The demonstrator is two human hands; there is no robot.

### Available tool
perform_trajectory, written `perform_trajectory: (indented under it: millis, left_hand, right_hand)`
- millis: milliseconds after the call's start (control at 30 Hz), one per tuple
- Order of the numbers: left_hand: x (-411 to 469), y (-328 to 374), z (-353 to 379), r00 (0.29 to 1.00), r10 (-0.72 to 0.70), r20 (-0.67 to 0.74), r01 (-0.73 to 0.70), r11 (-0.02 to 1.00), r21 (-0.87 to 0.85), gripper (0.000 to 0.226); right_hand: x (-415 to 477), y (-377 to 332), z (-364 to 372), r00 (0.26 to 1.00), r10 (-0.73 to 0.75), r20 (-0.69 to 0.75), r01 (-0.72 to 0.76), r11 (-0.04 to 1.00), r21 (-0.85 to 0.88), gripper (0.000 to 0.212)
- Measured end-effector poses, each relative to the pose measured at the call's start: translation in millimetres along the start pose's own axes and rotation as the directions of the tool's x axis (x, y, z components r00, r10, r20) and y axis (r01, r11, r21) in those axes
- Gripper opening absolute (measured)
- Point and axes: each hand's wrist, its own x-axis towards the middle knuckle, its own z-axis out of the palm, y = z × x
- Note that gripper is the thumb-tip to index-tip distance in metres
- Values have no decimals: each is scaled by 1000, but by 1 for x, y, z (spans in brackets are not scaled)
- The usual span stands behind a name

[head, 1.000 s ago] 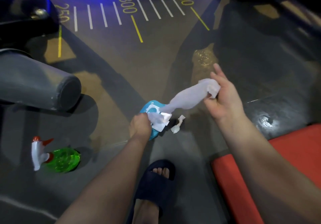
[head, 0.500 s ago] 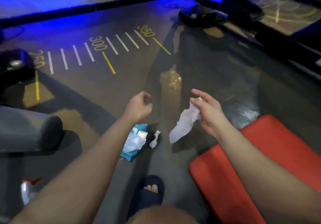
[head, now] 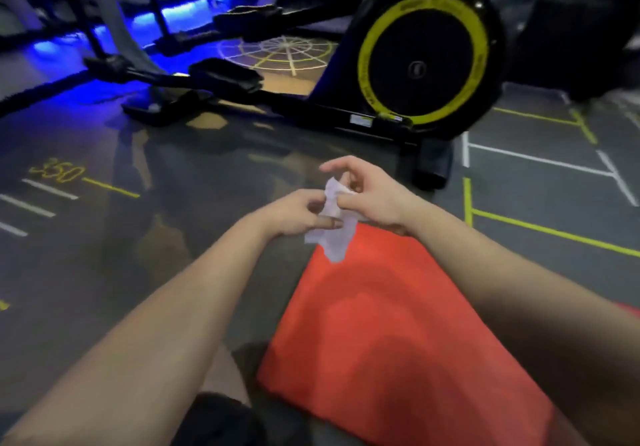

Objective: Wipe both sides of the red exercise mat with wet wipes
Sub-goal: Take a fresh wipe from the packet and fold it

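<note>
Right hand point(head: 375, 200) on limp, crumpled wipe point(head: 335, 239)

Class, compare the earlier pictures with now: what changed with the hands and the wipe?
The left hand let go of the wipes pack and now pinches the wet wipe alongside the right hand, over the red mat. The right hand kept its grip.

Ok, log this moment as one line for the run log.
stage: readying wipe | left hand: pinches wet wipe | right hand: pinches same wipe | red exercise mat: lies flat below both hands
</note>
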Motion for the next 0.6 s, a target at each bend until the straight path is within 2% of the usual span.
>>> perform_trajectory:
  millis: [67, 133, 200, 267, 367, 467, 533, 600]
  left_hand:
    - [15, 13, 34, 999, 30, 18, -29, 999, -35, 18]
    - [28, 18, 66, 999, 43, 20, -43, 999, -26, 30]
    - [38, 19, 94, 998, 36, -50, -34, 999, 40, 33]
    - [48, 26, 122, 996, 45, -82, -43, 998, 36, 33]
    - [49, 24, 159, 997, 74, 20, -72, 993, -91, 27]
    - [40, 11, 191, 990, -7, 142, 38, 975, -217, 15]
    - [29, -8, 210, 983, -102, 156, 149, 933, -329, 6]
    - [15, -31, 222, 970, -203, 133, 242, 846, -475, 9]
  right_hand:
    - [-25, 15, -21, 997, 26, -68, -31, 997, -72, 63]
    - [-53, 35, -38, 989, 38, -146, -55, 992, -118, 67]
    - [-80, 58, -47, 974, 68, -215, -107, 979, -175, 67]
    - [-106, 87, -53, 945, 141, -295, -195, 967, -162, 58]
    - [-137, 126, -50, 893, 220, -392, -268, 961, -70, 29]
    - [-163, 162, -43, 864, 300, -404, -320, 947, 19, 10]
    - [-170, 181, -32, 847, 335, -414, -344, 937, 55, 10]
    - [-168, 192, -19, 838, 339, -427, -361, 932, 32, 12]
